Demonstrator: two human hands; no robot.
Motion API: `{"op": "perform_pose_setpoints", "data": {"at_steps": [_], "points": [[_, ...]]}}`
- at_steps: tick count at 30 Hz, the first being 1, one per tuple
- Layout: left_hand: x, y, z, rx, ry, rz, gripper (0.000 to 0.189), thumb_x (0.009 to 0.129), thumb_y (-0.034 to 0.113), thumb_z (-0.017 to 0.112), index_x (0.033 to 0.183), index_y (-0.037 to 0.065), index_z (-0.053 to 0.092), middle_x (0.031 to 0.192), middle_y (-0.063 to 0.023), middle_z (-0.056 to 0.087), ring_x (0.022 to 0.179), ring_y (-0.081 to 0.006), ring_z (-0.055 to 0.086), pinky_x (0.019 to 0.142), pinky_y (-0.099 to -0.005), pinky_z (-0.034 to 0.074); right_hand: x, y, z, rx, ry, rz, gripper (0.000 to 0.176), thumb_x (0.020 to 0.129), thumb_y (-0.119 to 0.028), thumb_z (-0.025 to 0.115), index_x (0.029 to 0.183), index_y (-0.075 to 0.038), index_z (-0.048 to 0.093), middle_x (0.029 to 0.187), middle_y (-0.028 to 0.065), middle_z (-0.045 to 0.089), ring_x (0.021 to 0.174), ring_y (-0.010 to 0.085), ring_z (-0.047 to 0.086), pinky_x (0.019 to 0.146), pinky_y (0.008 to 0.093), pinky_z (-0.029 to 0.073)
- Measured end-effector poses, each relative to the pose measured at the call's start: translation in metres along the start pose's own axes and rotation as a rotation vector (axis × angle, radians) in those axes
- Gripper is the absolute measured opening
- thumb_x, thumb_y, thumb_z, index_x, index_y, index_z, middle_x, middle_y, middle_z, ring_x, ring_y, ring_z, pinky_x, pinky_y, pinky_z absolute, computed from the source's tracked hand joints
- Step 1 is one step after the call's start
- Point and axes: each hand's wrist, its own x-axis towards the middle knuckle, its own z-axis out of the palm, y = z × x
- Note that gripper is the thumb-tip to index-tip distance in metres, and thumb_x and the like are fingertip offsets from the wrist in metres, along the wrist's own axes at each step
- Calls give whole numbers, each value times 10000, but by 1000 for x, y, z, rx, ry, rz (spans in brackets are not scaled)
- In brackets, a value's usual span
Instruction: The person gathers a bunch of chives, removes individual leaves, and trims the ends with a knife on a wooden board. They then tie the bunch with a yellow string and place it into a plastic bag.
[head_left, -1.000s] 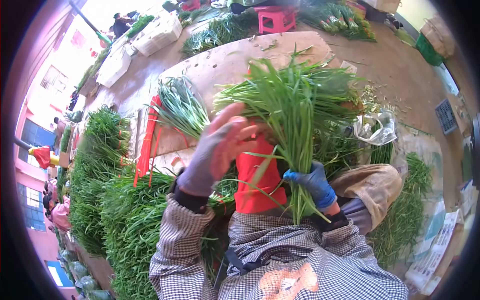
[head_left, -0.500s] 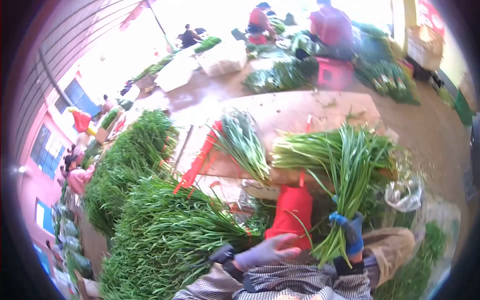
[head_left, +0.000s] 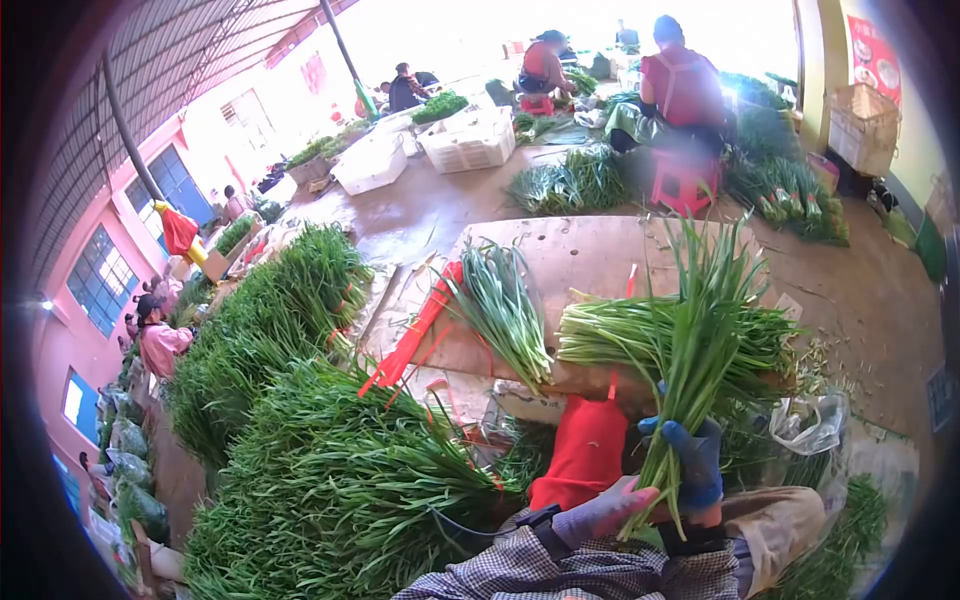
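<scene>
My right hand (head_left: pixel 695 455), in a blue glove, is closed around a bunch of long-leaved greens like garlic chives (head_left: pixel 690 350), leaves pointing up and away. My left hand (head_left: pixel 605 508), in a greyish-purple glove with pink fingertips, has its fingers at the bunch's lower stalk ends and appears to pinch them. Behind the held bunch, a pile of the same greens (head_left: pixel 620 330) lies crosswise on a wooden board (head_left: pixel 590 240). A smaller bunch (head_left: pixel 500 310) lies left of it, beside red ties (head_left: pixel 415 335). A red cloth-like cover (head_left: pixel 580 450) is in front of the board.
Large heaps of greens (head_left: pixel 330 470) fill my left side. A clear plastic bag (head_left: pixel 808 425) is at the right. White crates (head_left: pixel 468 140) and more greens stand farther back. A person on a red stool (head_left: pixel 685 182) and other people sit beyond the board.
My left hand has moved right, from apart with spread fingers to the stalk ends. The held bunch now stands more upright. The view has shifted slightly.
</scene>
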Motion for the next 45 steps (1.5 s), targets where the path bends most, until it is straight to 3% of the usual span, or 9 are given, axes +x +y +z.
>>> {"op": "perform_pose_setpoints", "data": {"at_steps": [3,5,9,15,18,20,30,42,45], "points": [[6,-9,4,-472,98,-154,542,924,368,614,1317,33,452,1140,-77,614,986,-160,616,929,-351,517,19,46,-55,-402,10,-44,390,859,-371,697,990,-5,668,821,109,698,697,203,659,637,336,512],[8,-15,3,-540,171,-199,448,936,304,603,1272,34,483,1092,-81,630,948,-175,631,941,-372,526,17,61,-80,-1105,-66,-218,438,875,-444,655,914,-9,675,726,167,665,639,267,647,609,383,489],[13,-27,-2,-492,269,-213,291,921,210,618,1135,19,574,925,-62,648,815,-161,627,806,-316,560,-12,41,-79,-882,38,2,491,873,-499,633,820,-12,663,632,194,583,575,286,595,574,385,448],[36,42,18,-237,259,106,149,844,99,658,942,-11,639,766,-34,587,682,-112,532,587,-222,398,-24,23,-73,-408,-10,-46,373,961,-347,586,1015,18,637,822,-6,666,716,61,571,608,249,466],[63,29,4,-378,417,41,139,892,120,631,923,-14,650,798,-48,624,702,-118,581,688,-248,520,-31,40,-84,-415,138,-206,356,965,-314,583,993,33,655,791,15,668,694,73,591,624,243,483],[77,6,-18,-531,503,-64,156,927,143,610,975,0,652,879,-59,663,757,-128,635,832,-298,579,-46,51,-108,-439,36,-9,333,953,-279,604,955,47,674,756,40,666,655,93,609,609,254,492],[74,-1,-14,-576,451,-115,298,924,232,641,1131,21,606,994,-42,681,811,-119,659,808,-303,579,-62,67,-76,-531,-16,136,215,897,-170,664,778,9,671,675,67,639,602,132,602,562,312,462],[58,1,-6,-747,251,83,599,964,520,467,1317,37,500,1273,-155,589,1092,-274,623,998,-473,457,-63,63,-75,-713,35,164,201,850,-154,713,721,-23,634,629,79,596,575,148,552,544,315,441],[59,-6,-14,-861,188,116,584,977,505,446,1335,46,485,1328,-189,543,1156,-292,593,1064,-516,392,-72,45,-72,-450,33,155,173,834,-145,735,767,-14,644,639,54,586,595,117,533,557,314,443]]}}
